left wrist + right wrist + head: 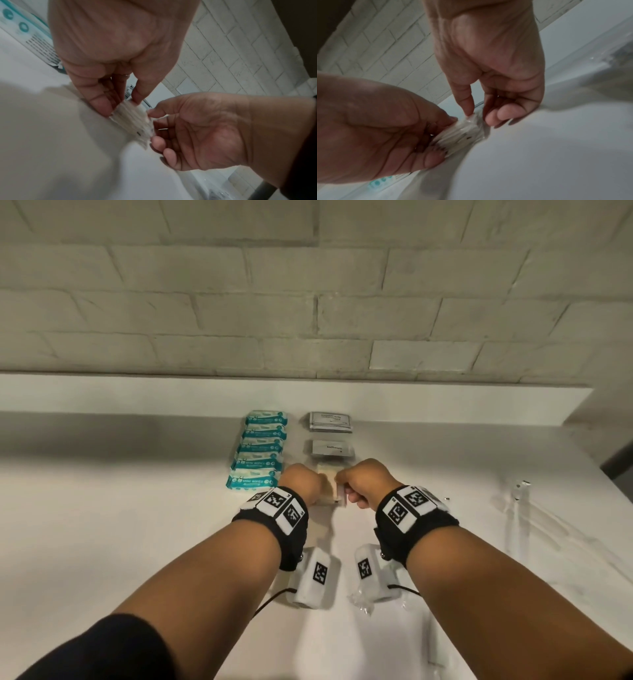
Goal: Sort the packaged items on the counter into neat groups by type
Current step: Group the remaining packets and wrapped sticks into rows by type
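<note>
our left hand (pixel 303 482) and right hand (pixel 364 481), frame centre, fingers pinching the clear-wrapped packet stack (pixel 132 119) | risk: slick wrap slips, stack fans across bench (pixel 137 542)

wipes packs (pixel 257 449): teal column; sachets (pixel 330 422) | clear-wrapped stack (pixel 133 119): pinched

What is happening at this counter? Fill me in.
A person is sorting small packaged items on a white counter. Both hands hold a stack of thin clear-wrapped packets between them, the left hand and right hand pinching its sides. Behind the left hand, teal wipes packs lie in a neat column; beside it are two piles of grey sachets. A clear-wrapped item lies apart to the right.
</note>
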Demonstrator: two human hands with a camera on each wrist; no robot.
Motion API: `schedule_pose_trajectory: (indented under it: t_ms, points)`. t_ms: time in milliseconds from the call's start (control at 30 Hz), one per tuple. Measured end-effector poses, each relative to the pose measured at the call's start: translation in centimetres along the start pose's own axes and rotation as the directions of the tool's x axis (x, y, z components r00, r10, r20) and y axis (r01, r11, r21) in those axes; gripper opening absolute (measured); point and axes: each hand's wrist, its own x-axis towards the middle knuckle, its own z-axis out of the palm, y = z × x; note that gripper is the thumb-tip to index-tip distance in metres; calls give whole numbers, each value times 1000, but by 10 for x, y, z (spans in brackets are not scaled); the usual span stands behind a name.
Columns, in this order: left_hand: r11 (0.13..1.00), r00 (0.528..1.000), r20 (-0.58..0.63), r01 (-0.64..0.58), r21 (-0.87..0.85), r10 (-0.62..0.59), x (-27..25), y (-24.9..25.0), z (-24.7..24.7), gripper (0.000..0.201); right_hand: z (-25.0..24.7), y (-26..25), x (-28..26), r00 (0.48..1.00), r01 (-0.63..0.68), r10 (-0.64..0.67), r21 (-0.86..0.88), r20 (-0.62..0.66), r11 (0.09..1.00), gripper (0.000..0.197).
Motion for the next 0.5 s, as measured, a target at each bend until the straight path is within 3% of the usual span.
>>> schedule_pose_trajectory:
  t_ms: [167,233,333,367,433,500]
  points:
    - [999,997,-68,36,-15,-37,-1,-4,0,42,-7,-3,-9,997,2,2,-49,80,999,15]
    - [995,991,-132,13,-100,-27,-12,-4,-3,50,-23,-6,-19,994,28,-23,-44,104,999,13]
    - [975,956,-277,-150,-166,100,-45,5,-7,53,-64,-3,-39,985,163,-149,-204,82,965,19]
    - [960,951,-265,-213,-181,161,-58,11,-8,50,-78,0,-45,976,219,-201,-308,87,926,21]
    - [950,959,-118,-274,-150,258,-85,20,-2,39,-103,16,-58,958,285,-255,-532,131,797,26]
    - [948,948,62,-316,36,314,-105,27,10,33,-120,38,-70,956,292,-207,-714,207,637,30]
